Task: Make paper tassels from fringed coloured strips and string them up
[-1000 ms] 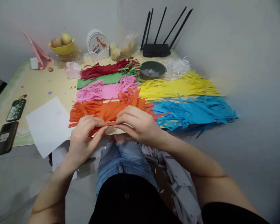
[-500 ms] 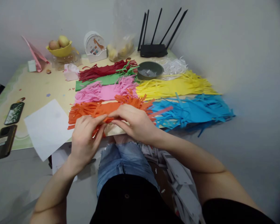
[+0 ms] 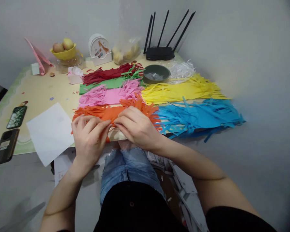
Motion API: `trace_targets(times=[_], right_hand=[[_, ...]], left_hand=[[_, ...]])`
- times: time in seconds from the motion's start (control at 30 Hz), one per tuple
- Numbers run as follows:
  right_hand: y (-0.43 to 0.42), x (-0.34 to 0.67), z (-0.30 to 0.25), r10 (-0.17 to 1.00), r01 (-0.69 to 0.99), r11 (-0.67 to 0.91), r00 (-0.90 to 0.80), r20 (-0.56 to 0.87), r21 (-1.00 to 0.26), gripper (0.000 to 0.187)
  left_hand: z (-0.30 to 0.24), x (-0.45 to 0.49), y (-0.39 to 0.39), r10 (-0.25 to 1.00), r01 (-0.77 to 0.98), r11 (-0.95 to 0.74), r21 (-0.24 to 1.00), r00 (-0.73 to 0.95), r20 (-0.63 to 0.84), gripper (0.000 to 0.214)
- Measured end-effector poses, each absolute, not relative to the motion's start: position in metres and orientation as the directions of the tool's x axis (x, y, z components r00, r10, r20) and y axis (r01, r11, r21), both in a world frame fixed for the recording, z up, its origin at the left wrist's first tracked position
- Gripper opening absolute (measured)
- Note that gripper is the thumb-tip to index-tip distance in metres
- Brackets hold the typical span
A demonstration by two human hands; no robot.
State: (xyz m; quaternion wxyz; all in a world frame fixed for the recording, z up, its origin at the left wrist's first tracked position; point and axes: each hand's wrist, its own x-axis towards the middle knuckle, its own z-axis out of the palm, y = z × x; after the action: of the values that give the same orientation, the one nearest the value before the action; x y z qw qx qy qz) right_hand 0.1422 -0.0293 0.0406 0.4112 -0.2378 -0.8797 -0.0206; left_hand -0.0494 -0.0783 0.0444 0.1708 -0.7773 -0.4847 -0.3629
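Note:
At the table's front edge, my left hand [image 3: 89, 137] and my right hand [image 3: 136, 125] meet with fingertips almost touching. Both pinch the near edge of the orange fringed tissue paper [image 3: 112, 112], which lies spread between them with cut strips at its two ends. The exact fold under my fingertips is hidden. Pink fringed paper [image 3: 112, 96] lies just beyond. Blue fringed paper [image 3: 203, 112] is to the right of my right hand, with yellow fringed paper [image 3: 178, 91] behind it.
Green [image 3: 111, 83] and dark red fringed paper [image 3: 106, 74] lie farther back, beside a dark bowl [image 3: 156, 73]. A router [image 3: 160, 53] stands at the wall. On the left are a white sheet [image 3: 49, 133], overhanging the edge, and two phones [image 3: 6, 146].
A loose orange strip that stuck out right of my right hand no longer shows there. My hands stay pinched at the orange paper's near edge, and the view has shifted slightly.

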Motion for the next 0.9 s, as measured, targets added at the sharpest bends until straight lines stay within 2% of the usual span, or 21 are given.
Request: trace_targets(times=[0.13,0.23,0.27,0.33,0.4,0.47,0.53,0.6,0.67,0.73,0.9], right_hand=[[-0.031,0.137,0.030,0.359,0.486,0.869,-0.495,0.791,-0.091,0.023],[-0.035,0.133,0.022,0.364,0.471,0.870,-0.416,0.833,-0.145,0.021],[-0.036,0.133,0.021,0.398,0.432,0.876,-0.394,0.828,-0.216,0.019],[-0.035,0.134,0.025,0.531,0.304,0.845,-0.373,0.761,-0.441,0.017],[-0.029,0.137,0.034,0.679,0.153,0.710,-0.407,0.611,-0.687,0.019],[-0.021,0.138,0.043,0.756,0.032,0.503,-0.501,0.422,-0.864,0.021],[-0.014,0.135,0.046,0.753,-0.066,0.296,-0.598,0.275,-0.953,0.023],[-0.010,0.129,0.044,0.738,-0.143,0.135,-0.646,0.196,-0.980,0.024],[-0.011,0.124,0.039,0.749,-0.190,0.050,-0.643,0.163,-0.981,0.024],[-0.013,0.121,0.034,0.773,-0.209,0.030,-0.615,0.155,-0.977,0.024],[-0.018,0.119,0.032,0.810,-0.253,0.170,-0.515,0.281,-0.952,0.015]], left_hand=[[0.039,-0.047,-0.072,0.580,0.877,-0.478,0.052,0.271,0.768,0.012],[0.030,-0.050,-0.067,0.515,0.851,-0.525,0.033,0.286,0.808,0.021],[0.027,-0.051,-0.065,0.486,0.838,-0.545,0.026,0.290,0.825,0.024],[0.021,-0.056,-0.061,0.425,0.821,-0.571,0.013,0.282,0.860,0.028],[0.016,-0.060,-0.058,0.374,0.810,-0.587,0.008,0.262,0.890,0.030],[0.014,-0.063,-0.056,0.340,0.795,-0.607,0.016,0.241,0.909,0.031],[0.013,-0.064,-0.054,0.305,0.768,-0.640,0.016,0.235,0.923,0.031],[0.010,-0.063,-0.052,0.283,0.745,-0.666,0.032,0.213,0.935,0.032],[0.007,-0.060,-0.051,0.298,0.731,-0.677,0.084,0.168,0.940,0.033],[0.004,-0.055,-0.052,0.360,0.726,-0.663,0.181,0.098,0.928,0.031],[0.005,-0.037,-0.062,0.603,0.603,-0.566,0.562,-0.163,0.781,0.015]])
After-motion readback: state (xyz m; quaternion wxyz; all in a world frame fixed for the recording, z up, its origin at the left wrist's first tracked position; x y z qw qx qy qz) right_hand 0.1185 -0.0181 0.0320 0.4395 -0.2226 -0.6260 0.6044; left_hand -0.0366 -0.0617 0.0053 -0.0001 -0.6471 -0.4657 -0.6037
